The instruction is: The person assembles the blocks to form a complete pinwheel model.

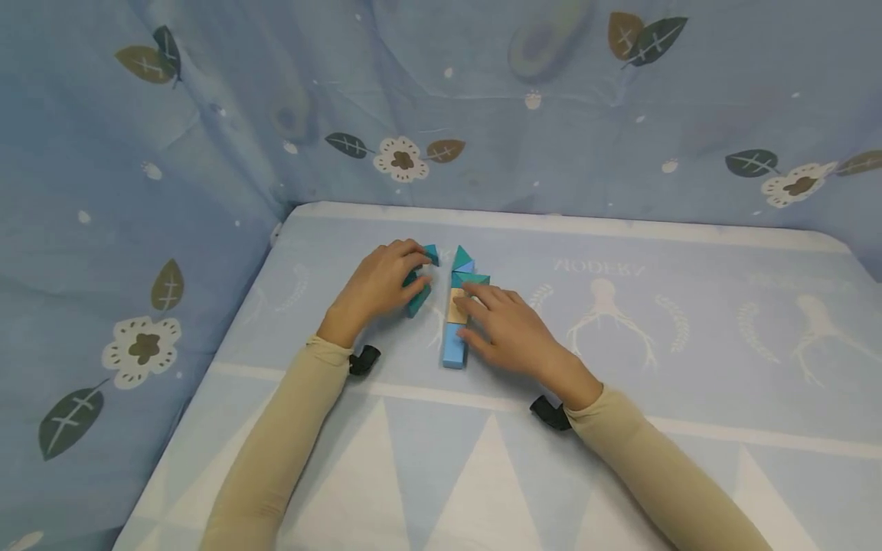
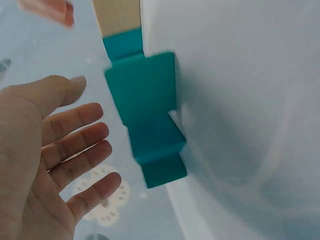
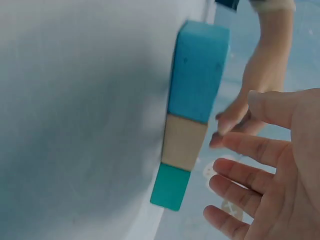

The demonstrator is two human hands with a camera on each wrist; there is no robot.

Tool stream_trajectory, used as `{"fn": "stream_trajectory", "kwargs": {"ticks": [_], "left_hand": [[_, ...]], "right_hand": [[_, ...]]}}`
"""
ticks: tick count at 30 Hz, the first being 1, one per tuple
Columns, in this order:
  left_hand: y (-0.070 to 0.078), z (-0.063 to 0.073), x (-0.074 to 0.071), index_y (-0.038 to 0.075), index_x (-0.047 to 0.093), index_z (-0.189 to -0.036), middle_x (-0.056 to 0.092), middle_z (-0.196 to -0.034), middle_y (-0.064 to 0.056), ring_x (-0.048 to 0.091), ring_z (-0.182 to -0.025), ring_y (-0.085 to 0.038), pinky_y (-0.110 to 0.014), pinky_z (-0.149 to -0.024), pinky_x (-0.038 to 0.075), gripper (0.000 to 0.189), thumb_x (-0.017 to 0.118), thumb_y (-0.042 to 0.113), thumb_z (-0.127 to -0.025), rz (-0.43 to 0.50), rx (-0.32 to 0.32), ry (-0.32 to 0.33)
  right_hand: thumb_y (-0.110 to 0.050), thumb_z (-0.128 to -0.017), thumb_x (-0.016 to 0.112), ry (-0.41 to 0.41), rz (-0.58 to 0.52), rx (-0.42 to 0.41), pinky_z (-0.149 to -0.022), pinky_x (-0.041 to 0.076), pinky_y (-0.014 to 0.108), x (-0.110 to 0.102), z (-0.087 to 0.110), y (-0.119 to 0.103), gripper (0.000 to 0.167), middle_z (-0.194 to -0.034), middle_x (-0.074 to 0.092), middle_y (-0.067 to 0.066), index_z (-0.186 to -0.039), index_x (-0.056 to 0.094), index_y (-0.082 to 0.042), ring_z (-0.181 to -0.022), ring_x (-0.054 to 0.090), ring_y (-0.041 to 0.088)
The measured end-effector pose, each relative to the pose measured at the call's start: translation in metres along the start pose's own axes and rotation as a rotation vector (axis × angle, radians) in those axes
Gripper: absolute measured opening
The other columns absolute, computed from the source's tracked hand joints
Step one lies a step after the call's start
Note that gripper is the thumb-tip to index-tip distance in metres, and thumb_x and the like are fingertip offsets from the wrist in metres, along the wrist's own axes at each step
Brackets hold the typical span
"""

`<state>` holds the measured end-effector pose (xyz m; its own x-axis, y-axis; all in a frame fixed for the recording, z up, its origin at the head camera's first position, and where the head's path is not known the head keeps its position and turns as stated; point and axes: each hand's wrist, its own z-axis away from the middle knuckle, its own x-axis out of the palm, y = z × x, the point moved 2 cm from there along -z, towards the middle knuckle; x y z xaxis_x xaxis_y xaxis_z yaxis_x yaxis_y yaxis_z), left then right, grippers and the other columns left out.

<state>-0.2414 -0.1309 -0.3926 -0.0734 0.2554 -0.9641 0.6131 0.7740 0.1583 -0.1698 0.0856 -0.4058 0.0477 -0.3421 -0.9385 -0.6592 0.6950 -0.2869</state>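
Note:
In the head view, a short row of blocks runs away from me: a blue block nearest, a tan block behind it, then teal and light-blue pieces ending in a teal triangle block. Left of the row, my left hand hovers around separate teal blocks, its fingers relaxed and partly hiding them. The left wrist view shows those fingers apart from the teal pieces. Beside the row's right side is my right hand, fingers loosely extended; the right wrist view shows no block between them.
The blocks lie on a patterned pale-blue cloth covering the table. Blue floral fabric hangs behind and on the left. Black wrist devices sit below both hands.

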Motion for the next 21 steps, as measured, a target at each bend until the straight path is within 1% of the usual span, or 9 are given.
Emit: {"fn": "stream_trajectory", "kwargs": {"ticks": [4, 7, 10, 13, 16, 21], "left_hand": [[-0.01, -0.008, 0.003, 0.007, 0.067, -0.125, 0.058, -0.131, -0.01, 0.059, -0.115, -0.029, -0.045, -0.098, 0.049, 0.036, 0.062, 0.03, -0.097, 0.015, -0.071, -0.037], [-0.013, -0.01, 0.007, 0.008, 0.063, -0.13, 0.055, -0.138, -0.012, 0.056, -0.121, -0.031, -0.048, -0.103, 0.046, 0.041, 0.061, 0.032, -0.098, 0.011, -0.1, -0.082], [-0.015, -0.009, 0.01, 0.008, 0.061, -0.133, 0.052, -0.141, -0.012, 0.055, -0.124, -0.032, -0.049, -0.104, 0.045, 0.043, 0.06, 0.032, -0.098, 0.001, -0.101, -0.109], [-0.015, -0.009, 0.013, 0.008, 0.06, -0.134, 0.052, -0.142, -0.012, 0.056, -0.123, -0.032, -0.049, -0.103, 0.046, 0.044, 0.06, 0.033, -0.098, -0.002, -0.084, -0.105], [-0.015, -0.01, 0.014, 0.009, 0.06, -0.135, 0.053, -0.141, -0.011, 0.057, -0.122, -0.031, -0.048, -0.103, 0.046, 0.044, 0.06, 0.033, -0.098, 0.006, -0.081, -0.096], [-0.015, -0.013, 0.017, 0.01, 0.058, -0.137, 0.052, -0.143, -0.011, 0.055, -0.124, -0.031, -0.048, -0.105, 0.045, 0.045, 0.059, 0.032, -0.098, 0.014, -0.1, -0.12]], "right_hand": [[-0.036, -0.098, 0.059, -0.011, 0.012, 0.005, -0.108, 0.039, 0.052, 0.003, 0.001, -0.007, 0.049, -0.148, 0.046, 0.014, -0.139, 0.054, -0.008, -0.135, 0.046, 0.032], [-0.037, -0.098, 0.058, -0.022, 0.022, 0.012, -0.108, 0.04, 0.051, 0.006, 0.002, -0.011, 0.05, -0.148, 0.046, 0.014, -0.139, 0.054, -0.008, -0.135, 0.046, 0.032], [-0.037, -0.098, 0.059, -0.021, 0.038, 0.023, -0.108, 0.04, 0.051, 0.009, 0.001, -0.012, 0.051, -0.149, 0.045, 0.014, -0.14, 0.053, -0.008, -0.135, 0.046, 0.032], [-0.037, -0.098, 0.058, -0.01, 0.049, 0.053, -0.109, 0.039, 0.051, 0.011, -0.002, -0.008, 0.052, -0.15, 0.044, 0.014, -0.141, 0.052, -0.008, -0.137, 0.043, 0.031], [-0.037, -0.099, 0.056, 0.004, 0.04, 0.092, -0.11, 0.037, 0.052, 0.011, -0.006, 0.001, 0.053, -0.152, 0.042, 0.013, -0.143, 0.05, -0.007, -0.139, 0.04, 0.031], [-0.033, -0.101, 0.054, 0.023, 0.02, 0.121, -0.109, 0.037, 0.054, 0.005, -0.018, 0.022, 0.052, -0.154, 0.038, 0.015, -0.145, 0.046, -0.006, -0.14, 0.039, 0.033]]}}
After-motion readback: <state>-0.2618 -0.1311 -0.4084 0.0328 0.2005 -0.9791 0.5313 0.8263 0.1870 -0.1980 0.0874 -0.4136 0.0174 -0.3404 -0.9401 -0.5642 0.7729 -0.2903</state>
